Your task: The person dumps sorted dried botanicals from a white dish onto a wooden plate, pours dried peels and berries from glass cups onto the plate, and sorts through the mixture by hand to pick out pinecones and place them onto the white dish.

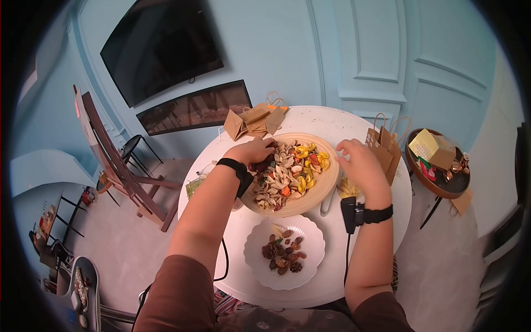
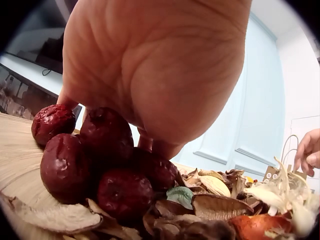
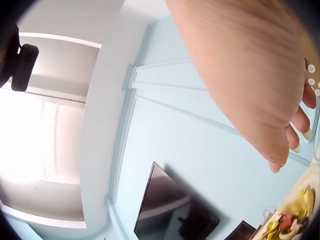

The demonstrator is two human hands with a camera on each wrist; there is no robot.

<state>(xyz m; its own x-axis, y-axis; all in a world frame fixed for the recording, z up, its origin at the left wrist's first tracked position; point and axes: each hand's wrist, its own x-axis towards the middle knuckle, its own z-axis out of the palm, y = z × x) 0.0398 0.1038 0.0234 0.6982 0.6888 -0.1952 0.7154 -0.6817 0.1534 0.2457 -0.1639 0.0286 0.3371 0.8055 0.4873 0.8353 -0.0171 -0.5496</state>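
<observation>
A round wooden plate [image 1: 327, 187] holds dried petals [image 1: 279, 177], with yellow pieces [image 1: 306, 180] toward its right. Dark red wrinkled fruits [image 2: 122, 192] lie bunched at the plate's left edge. My left hand [image 1: 251, 151] [image 2: 160, 65] reaches down over this bunch; its fingers are mostly hidden behind the fruits, so whether they grip one is unclear. Beside the plate's right rim, my right hand [image 1: 362, 165] [image 3: 255, 75] hovers with loosely bent fingers and nothing in it.
Nearer me, a white scalloped dish [image 1: 255, 260] holds brown cones and pods [image 1: 283, 253]. Paper bags [image 1: 255, 119] stand at the table's back; others [image 1: 384, 145] are at the right. Metal tongs [image 1: 327, 203] and a container of yellow pieces [image 1: 348, 188] sit right of the plate.
</observation>
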